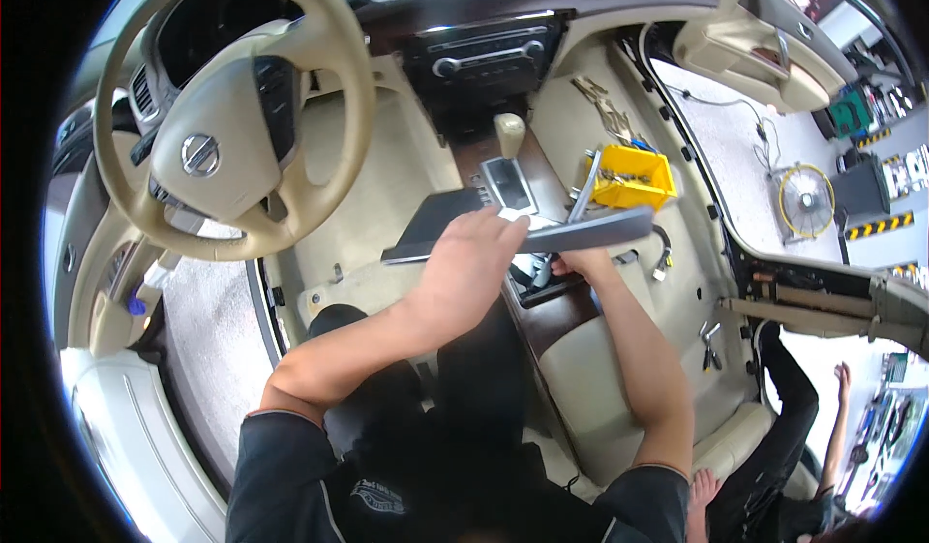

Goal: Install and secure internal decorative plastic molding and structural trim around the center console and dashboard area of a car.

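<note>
A long dark grey trim panel lies tilted across the centre console, its broader flat part reaching left. My left hand is closed over the middle of the panel, fingers bent over its upper edge. Beneath the panel's right part, my right hand has its fingers curled at an opening in the console. What those fingers hold is mostly hidden by the panel. Just ahead of my left hand stand the gear lever and its shift plate. A silver bar rises behind the panel.
A yellow bin of small metal parts sits on the passenger side, with tools beyond it. Pliers and a wiring connector lie to the right. The steering wheel stands at the left. Another person's leg shows by the right doorway.
</note>
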A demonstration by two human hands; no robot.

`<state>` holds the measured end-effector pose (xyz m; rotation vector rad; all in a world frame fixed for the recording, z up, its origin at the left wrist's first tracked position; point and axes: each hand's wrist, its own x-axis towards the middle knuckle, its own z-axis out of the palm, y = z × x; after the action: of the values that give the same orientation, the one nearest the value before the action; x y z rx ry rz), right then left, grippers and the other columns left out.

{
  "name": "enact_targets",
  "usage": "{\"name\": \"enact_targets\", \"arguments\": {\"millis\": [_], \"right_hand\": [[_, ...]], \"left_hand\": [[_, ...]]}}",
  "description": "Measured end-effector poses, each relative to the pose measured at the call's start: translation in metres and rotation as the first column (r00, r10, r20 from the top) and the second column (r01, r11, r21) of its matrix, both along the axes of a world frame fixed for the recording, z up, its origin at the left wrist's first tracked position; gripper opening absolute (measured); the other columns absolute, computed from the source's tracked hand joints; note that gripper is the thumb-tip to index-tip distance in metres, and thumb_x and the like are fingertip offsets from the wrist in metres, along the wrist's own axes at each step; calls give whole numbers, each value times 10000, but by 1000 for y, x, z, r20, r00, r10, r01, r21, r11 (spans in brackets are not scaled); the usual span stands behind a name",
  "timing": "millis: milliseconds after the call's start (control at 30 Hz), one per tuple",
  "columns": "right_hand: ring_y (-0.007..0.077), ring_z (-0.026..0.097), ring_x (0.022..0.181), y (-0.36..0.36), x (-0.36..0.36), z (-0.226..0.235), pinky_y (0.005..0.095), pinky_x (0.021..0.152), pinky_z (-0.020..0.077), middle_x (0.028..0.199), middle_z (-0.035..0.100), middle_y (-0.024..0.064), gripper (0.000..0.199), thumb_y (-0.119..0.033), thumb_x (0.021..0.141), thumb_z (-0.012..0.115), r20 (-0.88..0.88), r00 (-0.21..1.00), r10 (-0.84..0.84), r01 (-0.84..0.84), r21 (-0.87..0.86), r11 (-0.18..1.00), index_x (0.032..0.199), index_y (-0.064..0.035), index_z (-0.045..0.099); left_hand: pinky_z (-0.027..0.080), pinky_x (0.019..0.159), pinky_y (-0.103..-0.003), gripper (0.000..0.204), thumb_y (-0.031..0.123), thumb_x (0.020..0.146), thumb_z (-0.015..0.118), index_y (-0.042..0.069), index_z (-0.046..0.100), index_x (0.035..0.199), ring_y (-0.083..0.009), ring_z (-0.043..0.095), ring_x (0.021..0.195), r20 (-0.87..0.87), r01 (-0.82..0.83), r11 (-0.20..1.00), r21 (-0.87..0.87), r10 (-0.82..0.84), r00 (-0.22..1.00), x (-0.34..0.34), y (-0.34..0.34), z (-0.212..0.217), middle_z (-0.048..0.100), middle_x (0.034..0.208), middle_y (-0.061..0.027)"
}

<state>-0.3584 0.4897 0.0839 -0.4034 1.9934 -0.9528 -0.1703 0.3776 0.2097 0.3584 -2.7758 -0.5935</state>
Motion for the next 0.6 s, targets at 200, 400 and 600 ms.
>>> {"name": "enact_targets", "arguments": {"millis": [200,400,600], "right_hand": [[153,617,495,9,-3,2,256,424,523,674,632,106,182,-142,860,584,-41,999,6,-3,73,997,879,37,612],[160,632,532,10,-3,-4,272,440,538,746,636,104,219,-154,866,596,-157,987,37,-23,94,995,987,28,590],[237,675,566,7,-9,15,310,495,564,686,656,191,465,-317,786,704,-247,959,139,-86,215,973,796,140,617]], "left_hand": [[359,1007,-439,447,-34,726,543,36,557,1167,-309,489,1180,-158,107,993,-56,-115,981,2,-5,-4,585,1117,-121],[378,990,-434,418,12,746,611,47,562,1160,-304,500,1164,-228,135,991,-6,-132,965,0,-21,-17,581,1126,-126],[501,807,-364,400,14,779,659,27,544,1162,-303,605,959,-324,87,938,335,28,946,-4,-31,-14,593,1060,-146]]}}
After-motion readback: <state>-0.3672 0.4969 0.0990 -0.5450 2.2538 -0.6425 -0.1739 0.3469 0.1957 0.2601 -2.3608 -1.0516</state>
